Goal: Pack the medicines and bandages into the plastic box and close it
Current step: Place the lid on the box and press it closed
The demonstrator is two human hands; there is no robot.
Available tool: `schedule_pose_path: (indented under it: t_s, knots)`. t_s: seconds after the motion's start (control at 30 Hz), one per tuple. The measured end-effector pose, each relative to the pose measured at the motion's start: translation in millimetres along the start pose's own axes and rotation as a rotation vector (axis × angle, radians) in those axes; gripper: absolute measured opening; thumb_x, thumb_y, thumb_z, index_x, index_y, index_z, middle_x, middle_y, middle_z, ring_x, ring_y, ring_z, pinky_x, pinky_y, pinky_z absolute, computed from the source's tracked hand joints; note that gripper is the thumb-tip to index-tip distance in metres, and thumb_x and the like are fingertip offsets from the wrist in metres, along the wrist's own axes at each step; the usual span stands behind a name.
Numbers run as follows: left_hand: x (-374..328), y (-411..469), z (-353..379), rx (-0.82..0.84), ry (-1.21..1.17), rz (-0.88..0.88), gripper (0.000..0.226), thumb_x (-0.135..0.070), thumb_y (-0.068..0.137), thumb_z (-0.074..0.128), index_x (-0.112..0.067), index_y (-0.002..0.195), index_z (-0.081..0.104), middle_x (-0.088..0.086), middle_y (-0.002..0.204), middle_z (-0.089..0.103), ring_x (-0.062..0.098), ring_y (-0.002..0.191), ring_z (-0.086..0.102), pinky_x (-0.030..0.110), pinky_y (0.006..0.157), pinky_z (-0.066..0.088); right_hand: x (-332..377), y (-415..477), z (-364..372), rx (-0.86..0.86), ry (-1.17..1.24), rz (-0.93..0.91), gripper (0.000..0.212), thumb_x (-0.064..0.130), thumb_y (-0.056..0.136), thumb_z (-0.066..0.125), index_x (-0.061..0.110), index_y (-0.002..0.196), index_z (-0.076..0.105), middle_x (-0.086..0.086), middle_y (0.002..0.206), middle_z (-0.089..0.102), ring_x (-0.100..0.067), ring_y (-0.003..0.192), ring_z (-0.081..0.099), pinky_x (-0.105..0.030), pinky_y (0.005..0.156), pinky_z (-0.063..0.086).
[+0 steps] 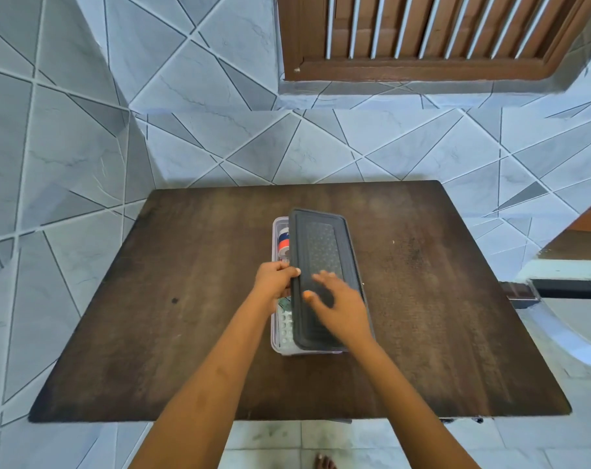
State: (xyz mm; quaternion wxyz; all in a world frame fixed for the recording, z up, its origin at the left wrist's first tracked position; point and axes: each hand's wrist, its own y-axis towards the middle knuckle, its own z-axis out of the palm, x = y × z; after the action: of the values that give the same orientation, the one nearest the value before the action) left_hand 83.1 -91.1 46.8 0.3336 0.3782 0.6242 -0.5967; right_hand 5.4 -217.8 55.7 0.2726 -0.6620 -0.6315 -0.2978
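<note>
Right in the middle of the frame, a clear plastic box (276, 336) sits on a dark wooden table (152, 299). A dark lid (324, 252) lies tilted over the box and hides most of it. Only a thin strip of the box shows along its left side. In that strip, near the top, a red, white and blue tube or bottle (283, 243) peeks out, but its label is too small to read. Lower down, a sheet of small round pills (285, 324) shows a little. The rest of what is inside is hidden.

The left hand (275, 277) pinches the left edge of the lid, thumb on top. The right hand (338, 301) lies flat on the lid with fingers spread, not holding anything; it looks blurry. At the bottom edge of the frame, the toes of a bare foot (324, 463) are cut off.
</note>
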Motion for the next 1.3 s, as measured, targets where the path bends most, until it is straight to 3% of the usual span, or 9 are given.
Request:
schedule_pose_path:
  t_s: [0.07, 0.17, 0.3, 0.5, 0.67, 0.87, 1.1, 1.23, 1.3]
  knots:
    - [7.1, 5.0, -13.0, -0.06, 0.023, 0.003, 0.009, -0.002, 0.088, 0.057, -0.003, 0.082, 0.065, 0.008, 0.074, 0.062, 0.016, 0.062, 0.059, 0.024, 0.053, 0.051, -17.6, 9.3, -13.2, -0.081, 0.058, 0.157, 0.052, 0.03, 0.092, 0.055, 0.011, 0.138, 0.04, -0.009, 0.148, 0.041, -0.022, 0.139, 0.036, -0.036, 0.112, 0.031]
    - [17.0, 5.5, -31.2, -0.196, 0.208, 0.099, 0.028, -0.008, 0.084, 0.065, 0.0, 0.111, 0.066, 0.012, 0.094, 0.069, 0.024, 0.084, 0.064, 0.032, 0.071, 0.055, -34.1, 23.0, -20.1, 0.041, 0.042, 0.367, 0.059, 0.025, 0.094, 0.051, 0.006, 0.144, 0.027, -0.013, 0.151, 0.035, -0.028, 0.138, 0.036, -0.036, 0.11, 0.032]
    - [20.2, 0.6, -32.7, -0.29, 0.451, 0.242, 0.032, -0.005, 0.082, 0.065, -0.002, 0.114, 0.066, 0.018, 0.105, 0.072, 0.029, 0.097, 0.068, 0.042, 0.093, 0.054, -34.9, 27.7, -8.1, 0.041, 0.1, 0.39, 0.046, 0.015, 0.094, 0.052, 0.002, 0.137, 0.041, -0.017, 0.138, 0.052, -0.029, 0.124, 0.052, -0.036, 0.105, 0.04]
    - [20.8, 3.1, -31.0, -0.275, 0.493, 0.209, 0.035, -0.01, 0.084, 0.063, -0.006, 0.119, 0.064, 0.016, 0.111, 0.07, 0.029, 0.103, 0.066, 0.043, 0.093, 0.053, -42.1, 23.8, -4.8, -0.07, 0.317, 0.489, 0.039, 0.013, 0.09, 0.059, -0.001, 0.126, 0.054, -0.017, 0.128, 0.06, -0.029, 0.118, 0.056, -0.037, 0.102, 0.042]
    - [18.2, 13.5, -33.4, -0.18, 0.41, 0.081, 0.037, -0.008, 0.086, 0.06, -0.003, 0.123, 0.059, 0.018, 0.117, 0.065, 0.028, 0.102, 0.062, 0.041, 0.087, 0.056, -51.9, 30.9, -11.9, 0.038, 0.668, 0.722, 0.006, 0.005, 0.086, 0.064, 0.0, 0.085, 0.065, -0.013, 0.092, 0.064, -0.018, 0.075, 0.06, -0.026, 0.065, 0.051]
    - [15.1, 23.7, -40.7, -0.007, 0.226, -0.057, 0.018, -0.002, 0.087, 0.06, -0.008, 0.103, 0.058, 0.01, 0.081, 0.057, 0.012, 0.063, 0.05, 0.024, 0.06, 0.048, -54.7, 32.9, -23.2, 0.178, 0.727, 0.805, 0.004, 0.0, 0.085, 0.063, 0.001, 0.087, 0.06, -0.007, 0.078, 0.058, -0.014, 0.071, 0.054, -0.026, 0.07, 0.05]
    - [-9.5, 65.6, -29.3, -0.077, 0.073, -0.011, 0.029, -0.015, 0.092, 0.057, 0.0, 0.116, 0.061, 0.01, 0.101, 0.06, 0.021, 0.088, 0.058, 0.028, 0.069, 0.05, -58.9, 92.3, -14.2, 0.052, 0.763, 0.703, 0.02, 0.007, 0.088, 0.06, 0.014, 0.069, 0.059, 0.0, 0.073, 0.057, -0.007, 0.066, 0.051, -0.014, 0.054, 0.047]
    - [-35.0, 93.4, -18.5, -0.118, -0.036, -0.034, 0.015, -0.021, 0.095, 0.052, -0.011, 0.092, 0.062, 0.004, 0.08, 0.059, 0.012, 0.065, 0.053, 0.024, 0.06, 0.045, -56.1, 144.4, -12.0, 0.008, 0.728, 0.69, 0.025, 0.015, 0.089, 0.062, 0.016, 0.063, 0.06, -0.001, 0.068, 0.054, -0.01, 0.063, 0.049, -0.021, 0.059, 0.043]
    - [-45.0, 105.0, -13.7, -0.152, -0.047, -0.091, 0.024, -0.029, 0.095, 0.051, -0.015, 0.077, 0.058, 0.002, 0.073, 0.057, 0.012, 0.062, 0.051, 0.024, 0.057, 0.042, -56.0, 165.1, -9.4, -0.024, 0.685, 0.692, 0.033, 0.024, 0.088, 0.062, 0.018, 0.057, 0.055, -0.001, 0.063, 0.052, -0.014, 0.062, 0.048, -0.027, 0.061, 0.043]
